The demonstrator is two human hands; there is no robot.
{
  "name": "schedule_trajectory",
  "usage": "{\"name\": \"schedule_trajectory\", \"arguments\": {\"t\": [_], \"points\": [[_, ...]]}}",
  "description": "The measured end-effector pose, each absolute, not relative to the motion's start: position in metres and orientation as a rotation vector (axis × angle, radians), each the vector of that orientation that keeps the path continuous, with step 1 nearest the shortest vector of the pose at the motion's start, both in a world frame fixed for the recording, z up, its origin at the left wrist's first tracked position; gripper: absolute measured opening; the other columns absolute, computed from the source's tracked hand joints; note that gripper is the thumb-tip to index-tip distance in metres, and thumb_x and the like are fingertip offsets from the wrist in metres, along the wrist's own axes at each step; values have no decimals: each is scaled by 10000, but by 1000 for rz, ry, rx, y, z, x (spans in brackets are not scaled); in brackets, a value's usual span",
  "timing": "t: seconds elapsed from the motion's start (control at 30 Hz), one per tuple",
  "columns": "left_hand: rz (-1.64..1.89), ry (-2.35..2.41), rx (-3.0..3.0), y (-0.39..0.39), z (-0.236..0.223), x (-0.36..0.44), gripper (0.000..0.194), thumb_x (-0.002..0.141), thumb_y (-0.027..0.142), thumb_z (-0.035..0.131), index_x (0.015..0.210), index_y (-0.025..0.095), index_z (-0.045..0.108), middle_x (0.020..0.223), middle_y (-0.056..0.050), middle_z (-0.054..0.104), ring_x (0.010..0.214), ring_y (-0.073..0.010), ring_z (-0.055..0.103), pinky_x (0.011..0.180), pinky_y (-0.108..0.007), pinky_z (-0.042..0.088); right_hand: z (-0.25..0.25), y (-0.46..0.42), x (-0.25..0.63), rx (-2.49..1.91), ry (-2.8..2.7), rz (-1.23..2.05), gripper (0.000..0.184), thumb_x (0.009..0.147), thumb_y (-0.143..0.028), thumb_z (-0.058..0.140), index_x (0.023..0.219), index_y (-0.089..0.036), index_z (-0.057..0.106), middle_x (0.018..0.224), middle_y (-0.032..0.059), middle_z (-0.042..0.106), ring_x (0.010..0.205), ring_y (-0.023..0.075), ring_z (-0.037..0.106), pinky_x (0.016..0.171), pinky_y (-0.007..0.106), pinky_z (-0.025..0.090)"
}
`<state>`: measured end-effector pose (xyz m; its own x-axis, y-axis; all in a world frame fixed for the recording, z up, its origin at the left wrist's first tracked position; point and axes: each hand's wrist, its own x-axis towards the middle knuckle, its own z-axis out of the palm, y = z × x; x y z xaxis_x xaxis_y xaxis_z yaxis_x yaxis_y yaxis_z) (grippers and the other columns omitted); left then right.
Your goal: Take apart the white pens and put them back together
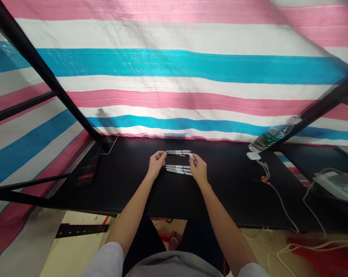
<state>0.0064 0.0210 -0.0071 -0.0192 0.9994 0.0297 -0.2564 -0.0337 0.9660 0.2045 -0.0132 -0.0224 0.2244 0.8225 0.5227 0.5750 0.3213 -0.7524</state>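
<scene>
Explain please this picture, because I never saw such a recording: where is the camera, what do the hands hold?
No machine here: these are a person's bare left hand and right hand, seen from one camera worn on the head, looking forward and down. White pens lie in two groups on a black table, with a bottle at right and a phone at left. The right hand holds a slim white piece; what the left hand grips is too small to tell.

My right hand [198, 169] pinches a slim white piece [193, 157], my left hand [156, 164] opposite, pens [178, 169] lying between them on the black table [225, 173]!
</scene>
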Motion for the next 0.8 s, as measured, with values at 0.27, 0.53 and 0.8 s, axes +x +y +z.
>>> {"name": "schedule_trajectory", "arguments": {"t": [0.27,0.53,0.8], "points": [[1367,961,945,20,-4,8,361,658,443,770,773,141,609,469,107,285,393,-28,232,420,-207,171,-20,-13,203,-1251,-1515,211,248,907,-299,499,1006,-183,695,888,83,692,792,191,631,666,288,523],[1343,1009,1025,20,-8,8,355,672,456,754,773,144,618,491,94,324,404,-34,264,423,-207,203,-17,-15,201,-1227,-1613,193,232,906,-261,504,976,-202,717,781,48,655,710,166,582,635,274,500],[1275,1149,1288,17,-6,6,317,715,456,711,794,154,659,513,73,357,463,-61,308,466,-214,245,-21,-13,202,-1234,-1655,121,218,898,-229,516,969,-204,721,806,51,667,754,185,570,725,315,507]]}}
